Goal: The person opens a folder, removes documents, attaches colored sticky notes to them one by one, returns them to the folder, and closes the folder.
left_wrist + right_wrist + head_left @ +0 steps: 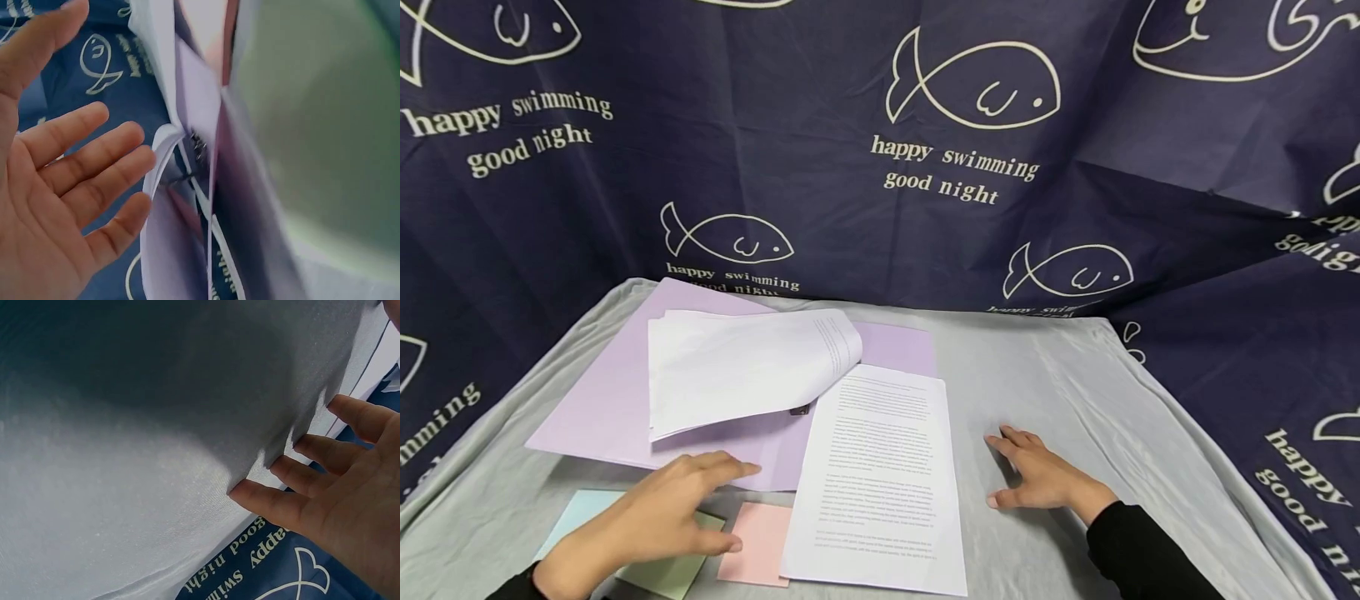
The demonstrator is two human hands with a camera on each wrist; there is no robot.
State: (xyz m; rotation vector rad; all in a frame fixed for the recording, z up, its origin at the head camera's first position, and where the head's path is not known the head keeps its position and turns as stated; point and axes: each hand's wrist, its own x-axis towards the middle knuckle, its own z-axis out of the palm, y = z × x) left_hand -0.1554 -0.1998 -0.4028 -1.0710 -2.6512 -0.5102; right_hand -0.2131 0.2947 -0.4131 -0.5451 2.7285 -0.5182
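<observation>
A navy curtain (850,125) printed with fish outlines closes off the scene I'm watching, and a pale grey cloth (1037,383) covers the surface below it. My left hand (658,512) is spread and holds nothing, its fingers reaching over the near edge of a lilac folder (610,408); I can't tell whether they touch it. My right hand (1045,475) is also wide and bare of any load, fingertips at or just above the cloth, to the right of the papers.

The folder lies to the left of centre, with a sheaf of white sheets (730,371) bent back over it and a small dark clip (800,409) showing under the sheaf. A printed page (880,483) lies towards me, its left edge overlapping a pink card (754,546). A green card (662,575) and a blue card (580,512) sit under or beside my left hand.

I'd judge the sheaf's curl the main risk: its springiness could flip it rightward onto the page. A low left thumb might also drag the green card askew.
</observation>
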